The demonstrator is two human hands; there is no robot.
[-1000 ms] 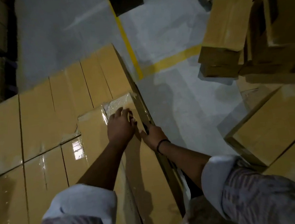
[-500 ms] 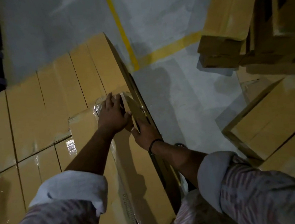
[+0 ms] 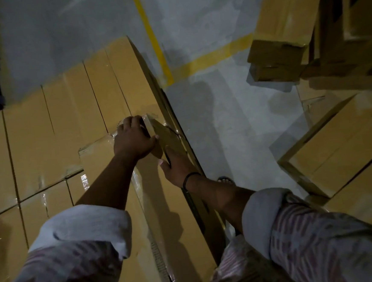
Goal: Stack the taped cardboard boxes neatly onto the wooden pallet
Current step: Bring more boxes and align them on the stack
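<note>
Your left hand [image 3: 134,140] curls its fingers over the far end of the taped cardboard box [image 3: 163,200] — your right hand [image 3: 179,165] grips its right edge, thumb on top.

left hand [image 3: 133,138] grips box [image 3: 170,211] far end | right hand [image 3: 178,166] grips side edge

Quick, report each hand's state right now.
Left hand: grips the far end of the long cardboard box.
Right hand: grips that box's right edge.

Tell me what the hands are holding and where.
Both hold the long cardboard box: the left hand curls over its far end, the right hand grips its right edge just behind.
</note>
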